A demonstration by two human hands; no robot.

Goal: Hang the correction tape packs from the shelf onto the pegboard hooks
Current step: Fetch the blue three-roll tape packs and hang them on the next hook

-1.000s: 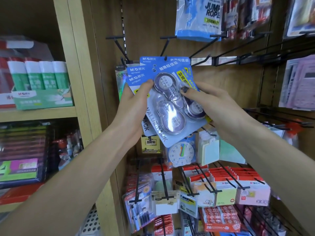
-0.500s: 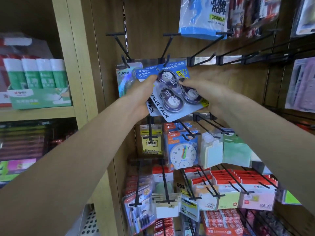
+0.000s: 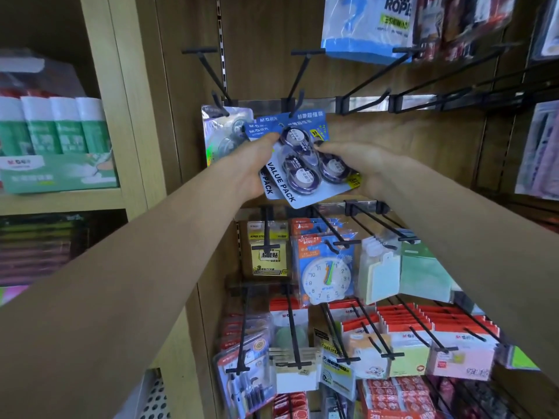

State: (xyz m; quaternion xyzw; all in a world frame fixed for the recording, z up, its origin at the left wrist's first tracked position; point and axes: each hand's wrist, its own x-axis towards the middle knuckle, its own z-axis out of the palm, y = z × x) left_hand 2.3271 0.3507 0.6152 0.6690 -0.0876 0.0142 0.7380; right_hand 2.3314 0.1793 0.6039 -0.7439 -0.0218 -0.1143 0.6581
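At the centre of the frame both hands hold a fanned bundle of blue correction tape packs (image 3: 298, 158) up against a black hook (image 3: 298, 86) on the wooden panel, the left hand (image 3: 252, 164) gripping the bundle's left side with the thumb on its front, the right hand (image 3: 360, 164) holding its right edge. A silvery pack (image 3: 219, 131) hangs just left of them (its print is too blurred to read). Lower in the frame hang a toy clock (image 3: 326, 276) and red-topped sticky-note packs (image 3: 408, 337), and green glue sticks (image 3: 60, 125) stand at the left edge.

Brown wood back panel (image 3: 408, 152), pale wooden shelf unit (image 3: 133, 140) at left
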